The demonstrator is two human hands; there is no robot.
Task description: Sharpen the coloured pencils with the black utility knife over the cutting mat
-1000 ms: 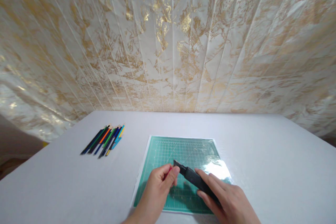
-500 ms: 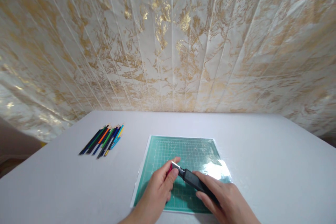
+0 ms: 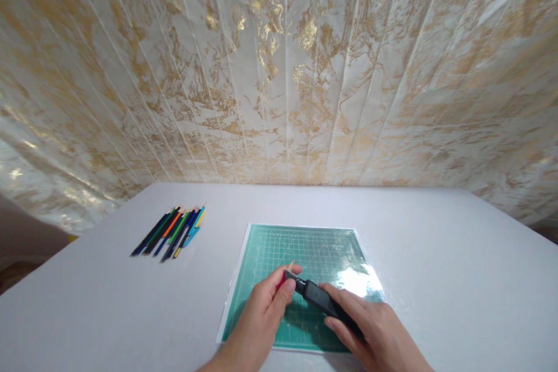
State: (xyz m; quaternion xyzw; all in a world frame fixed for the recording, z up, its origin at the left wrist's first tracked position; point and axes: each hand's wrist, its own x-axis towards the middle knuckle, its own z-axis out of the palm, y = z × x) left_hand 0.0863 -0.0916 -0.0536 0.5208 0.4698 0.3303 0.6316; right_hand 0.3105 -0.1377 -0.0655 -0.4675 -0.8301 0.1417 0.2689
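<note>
left hand (image 3: 260, 315) pinching, right hand (image 3: 375, 330) curled, gripping

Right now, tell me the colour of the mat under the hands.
The mat is teal green with a pale grid, clearest in the head view.

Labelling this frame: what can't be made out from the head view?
All head view.
The red pencil: mostly hidden in the left hand; only its tip end shows.
Blade of the knife: too small, against left fingers.
Rear of knife: covered by right hand.
Markings on cutting mat: glare, too small.
</note>
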